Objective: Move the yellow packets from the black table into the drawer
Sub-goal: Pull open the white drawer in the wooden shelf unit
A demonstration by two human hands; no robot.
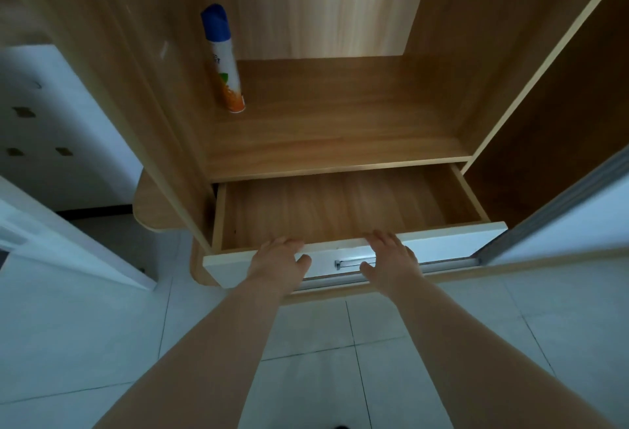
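The left hand [279, 260] lies over the top edge of the drawer's white front, its fingers bent down over the rim into the inside and its thumb spread out against the outer face, so it holds the front panel between them. The right hand [391, 256] grips the same rim just to the right, fingers hooked over the top and thumb low on the face beside the metal handle [354, 262], which sits between the two hands. Both bare forearms reach in from the bottom of the view. The drawer [449, 241] is pulled well out from the base of a wooden wardrobe [136, 54], with its wood-grain floor showing from side to side. Just above it is a wooden shelf [340, 122], and on the shelf's back left corner stands a spray can [223, 64], upright, with a blue cap and an orange print. To the right a grey-framed sliding door [585, 221] runs along a floor track. Pale floor tiles [102, 343] spread below.
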